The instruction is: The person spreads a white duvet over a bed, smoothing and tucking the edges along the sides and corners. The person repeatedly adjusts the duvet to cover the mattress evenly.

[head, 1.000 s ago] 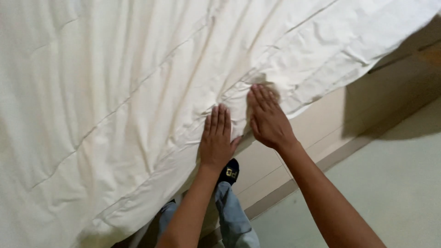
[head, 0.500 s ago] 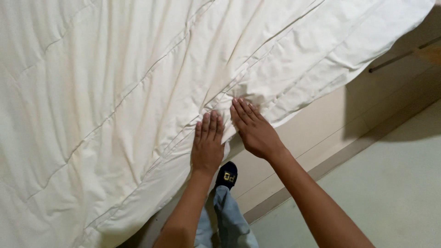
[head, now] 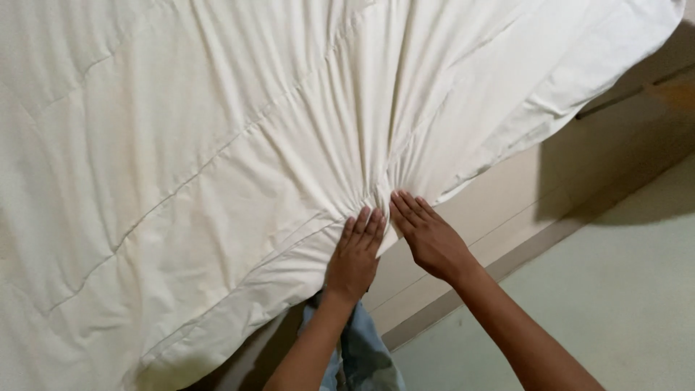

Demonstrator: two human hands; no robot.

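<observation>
A cream-white quilted bed cover (head: 239,159) fills most of the head view, spreading from the centre out to the 9, 12 and 2 o'clock edges. Stitched seams run across it on a slant. Its lower hem is drawn together into a tight bunch of pleats just below the centre of the view, with folds fanning upward from there toward 12 and 1 o'clock.

The left hand (head: 355,257) lies palm down on the hem at about 6 o'clock of that bunch, fingers straight and close together, pressing flat on the cloth and grasping nothing. The right hand (head: 428,237) sits just beside it at about 4 o'clock of the bunch, also flat with fingers extended and unclenched; its fingertips touch the gathered edge while the palm lies over the pale bed base (head: 492,210) beyond the hem. The two hands are nearly touching at the fingertips.

Under the left forearm, at 6 o'clock of the view, a leg in blue jeans (head: 362,355) shows. A pale green floor (head: 622,289) takes the 4 o'clock corner, with the cover's dark shadow lying at 3 o'clock.
</observation>
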